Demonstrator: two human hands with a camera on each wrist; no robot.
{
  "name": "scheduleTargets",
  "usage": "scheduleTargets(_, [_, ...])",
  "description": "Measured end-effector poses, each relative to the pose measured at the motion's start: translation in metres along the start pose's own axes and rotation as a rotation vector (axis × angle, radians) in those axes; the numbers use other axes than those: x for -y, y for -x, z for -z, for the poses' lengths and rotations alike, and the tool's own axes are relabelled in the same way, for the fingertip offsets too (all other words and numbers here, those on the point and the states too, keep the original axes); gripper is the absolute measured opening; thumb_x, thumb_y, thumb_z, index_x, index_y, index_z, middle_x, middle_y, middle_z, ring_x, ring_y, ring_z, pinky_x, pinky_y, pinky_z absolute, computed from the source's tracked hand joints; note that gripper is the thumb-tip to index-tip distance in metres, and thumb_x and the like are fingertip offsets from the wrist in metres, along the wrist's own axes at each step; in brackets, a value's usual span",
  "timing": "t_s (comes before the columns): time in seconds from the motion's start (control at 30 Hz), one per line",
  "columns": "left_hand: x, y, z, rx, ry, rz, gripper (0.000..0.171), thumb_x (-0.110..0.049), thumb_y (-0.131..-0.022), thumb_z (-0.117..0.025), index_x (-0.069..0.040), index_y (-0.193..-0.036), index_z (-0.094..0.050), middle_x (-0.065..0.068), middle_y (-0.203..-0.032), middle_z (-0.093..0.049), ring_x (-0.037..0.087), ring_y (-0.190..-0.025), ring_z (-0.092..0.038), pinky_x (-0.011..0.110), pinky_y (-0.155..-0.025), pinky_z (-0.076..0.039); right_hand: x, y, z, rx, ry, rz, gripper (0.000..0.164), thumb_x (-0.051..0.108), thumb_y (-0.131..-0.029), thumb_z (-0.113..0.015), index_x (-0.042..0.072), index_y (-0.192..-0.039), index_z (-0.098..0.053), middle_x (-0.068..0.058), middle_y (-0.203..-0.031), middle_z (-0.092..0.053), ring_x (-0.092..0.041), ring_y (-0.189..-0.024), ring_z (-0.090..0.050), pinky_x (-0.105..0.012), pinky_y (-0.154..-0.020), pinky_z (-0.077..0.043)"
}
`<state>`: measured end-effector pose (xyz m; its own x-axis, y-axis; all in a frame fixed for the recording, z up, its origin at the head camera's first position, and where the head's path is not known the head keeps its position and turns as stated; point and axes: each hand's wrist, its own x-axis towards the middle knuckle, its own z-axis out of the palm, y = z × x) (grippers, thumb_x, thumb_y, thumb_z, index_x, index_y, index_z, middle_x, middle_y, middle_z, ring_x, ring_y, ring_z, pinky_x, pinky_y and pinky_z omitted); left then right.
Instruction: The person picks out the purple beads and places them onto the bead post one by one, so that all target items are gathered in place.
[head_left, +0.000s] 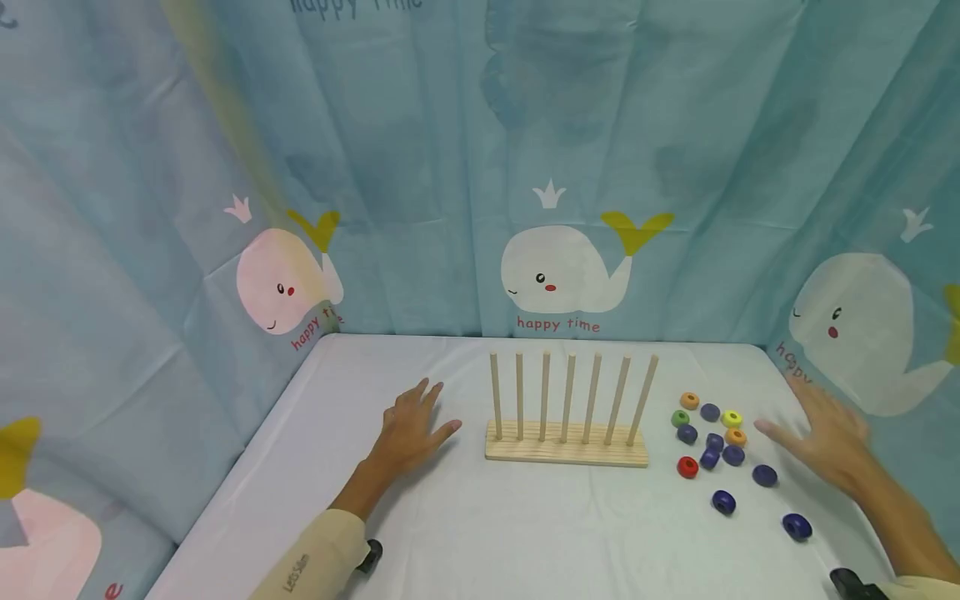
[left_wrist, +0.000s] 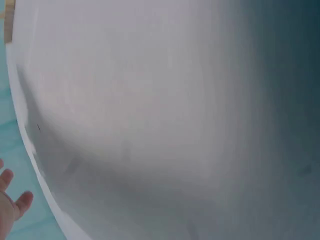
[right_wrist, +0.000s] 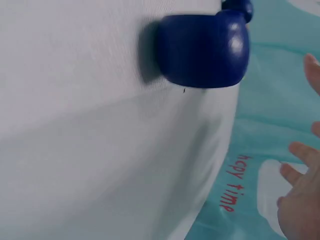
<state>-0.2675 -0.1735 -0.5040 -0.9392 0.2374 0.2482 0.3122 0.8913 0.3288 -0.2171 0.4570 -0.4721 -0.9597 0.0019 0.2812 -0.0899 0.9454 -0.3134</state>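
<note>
In the head view my left hand (head_left: 408, 429) hovers low over the white table, fingers spread and nothing held, left of a wooden rack (head_left: 566, 454) with several upright pegs. My right hand (head_left: 828, 429), slightly blurred, is at the table's right side with thumb and fingers apart and holds nothing. Between rack and right hand lies a loose group of beads, most of them dark blue (head_left: 765, 476), with a red bead (head_left: 687, 467), a green bead (head_left: 680, 418), a yellow bead (head_left: 732, 419) and orange beads (head_left: 736, 437). A blue bead (right_wrist: 202, 52) looms large in the right wrist view.
A white cloth covers the table (head_left: 480, 533). Behind it and at both sides hangs a blue curtain (head_left: 420, 167) printed with whales. Two blue beads, one of them a bead (head_left: 797, 527) near the right forearm, lie nearer the front than the group.
</note>
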Motion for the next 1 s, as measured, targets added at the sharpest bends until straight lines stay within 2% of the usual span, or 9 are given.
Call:
scheduleTargets(0.1, [-0.010, 0.001, -0.001, -0.002, 0.080, -0.023, 0.081, -0.065, -0.089, -0.053, -0.016, -0.151, -0.036, 0.012, -0.154, -0.033, 0.038, -0.136, -0.032, 0.065, -0.101, -0.032, 0.003, 0.010, 0.007, 0.080, -0.061, -0.047, 0.093, 0.053, -0.090, -0.059, 0.000, -0.153, -0.015, -0.041, -0.146, -0.021, -0.064, -0.130, -0.013, -0.082, -0.094, 0.001])
scheduleTargets(0.23, [-0.024, 0.003, 0.000, 0.036, 0.274, 0.002, 0.079, -0.060, -0.087, -0.061, -0.018, -0.150, -0.037, 0.006, -0.152, -0.036, 0.033, -0.136, -0.033, 0.058, -0.106, -0.033, 0.005, 0.024, 0.015, 0.215, -0.128, -0.136, 0.092, 0.057, -0.092, -0.055, -0.005, -0.150, -0.021, -0.045, -0.143, -0.021, -0.068, -0.125, -0.014, -0.085, -0.088, -0.007])
scheduleTargets(0.37, [-0.038, 0.005, 0.000, 0.074, 0.442, 0.027, 0.077, -0.054, -0.086, -0.068, -0.020, -0.148, -0.040, 0.004, -0.150, -0.038, 0.028, -0.137, -0.034, 0.054, -0.106, -0.037, 0.007, 0.034, 0.019, 0.318, -0.158, -0.219, 0.094, 0.059, -0.091, -0.055, -0.008, -0.148, -0.021, -0.045, -0.144, -0.012, -0.067, -0.126, -0.011, -0.084, -0.083, -0.019])
scheduleTargets(0.47, [-0.047, 0.007, -0.003, 0.092, 0.532, 0.021, 0.074, -0.046, -0.085, -0.072, -0.018, -0.147, -0.042, 0.006, -0.147, -0.042, 0.030, -0.132, -0.042, 0.053, -0.100, -0.044, 0.008, 0.041, 0.022, 0.363, -0.152, -0.242, 0.094, 0.059, -0.091, -0.057, -0.010, -0.146, -0.025, -0.046, -0.142, -0.016, -0.067, -0.123, -0.019, -0.080, -0.080, -0.031])
scheduleTargets(0.6, [-0.059, 0.010, -0.008, 0.137, 0.629, 0.023, 0.075, -0.041, -0.085, -0.074, -0.020, -0.148, -0.040, 0.006, -0.147, -0.041, 0.031, -0.127, -0.048, 0.048, -0.095, -0.049, 0.008, 0.051, 0.024, 0.396, -0.130, -0.221, 0.090, 0.056, -0.089, -0.061, -0.013, -0.141, -0.033, -0.043, -0.137, -0.033, -0.064, -0.114, -0.039, -0.067, -0.068, -0.049])
scheduleTargets(0.67, [-0.065, 0.012, -0.010, 0.152, 0.671, 0.024, 0.077, -0.038, -0.085, -0.075, -0.017, -0.149, -0.038, 0.007, -0.148, -0.041, 0.031, -0.127, -0.049, 0.046, -0.093, -0.051, 0.009, 0.056, 0.024, 0.419, -0.133, -0.222, 0.089, 0.054, -0.088, -0.065, -0.013, -0.139, -0.037, -0.041, -0.133, -0.041, -0.060, -0.109, -0.047, -0.059, -0.065, -0.052])
scheduleTargets(0.77, [-0.073, 0.014, -0.015, 0.173, 0.737, 0.058, 0.079, -0.033, -0.085, -0.076, -0.016, -0.150, -0.035, 0.007, -0.150, -0.040, 0.030, -0.125, -0.051, 0.043, -0.091, -0.052, 0.010, 0.063, 0.022, 0.458, -0.143, -0.246, 0.089, 0.053, -0.084, -0.070, -0.012, -0.137, -0.041, -0.037, -0.129, -0.049, -0.053, -0.102, -0.055, -0.055, -0.065, -0.053])
scheduleTargets(0.87, [-0.077, 0.014, -0.022, 0.162, 0.731, 0.081, 0.077, -0.030, -0.085, -0.076, -0.015, -0.150, -0.037, 0.009, -0.147, -0.044, 0.029, -0.123, -0.052, 0.042, -0.091, -0.051, 0.011, 0.069, 0.019, 0.478, -0.174, -0.284, 0.093, 0.054, -0.077, -0.076, -0.011, -0.135, -0.045, -0.034, -0.127, -0.053, -0.045, -0.098, -0.060, -0.052, -0.066, -0.054])
scheduleTargets(1.0, [-0.082, 0.016, -0.030, 0.137, 0.724, 0.101, 0.074, -0.026, -0.086, -0.075, -0.012, -0.149, -0.038, 0.014, -0.141, -0.048, 0.028, -0.121, -0.052, 0.041, -0.094, -0.050, 0.009, 0.074, 0.015, 0.485, -0.197, -0.295, 0.090, 0.053, -0.073, -0.079, -0.012, -0.129, -0.050, -0.033, -0.123, -0.056, -0.041, -0.093, -0.063, -0.049, -0.067, -0.055])
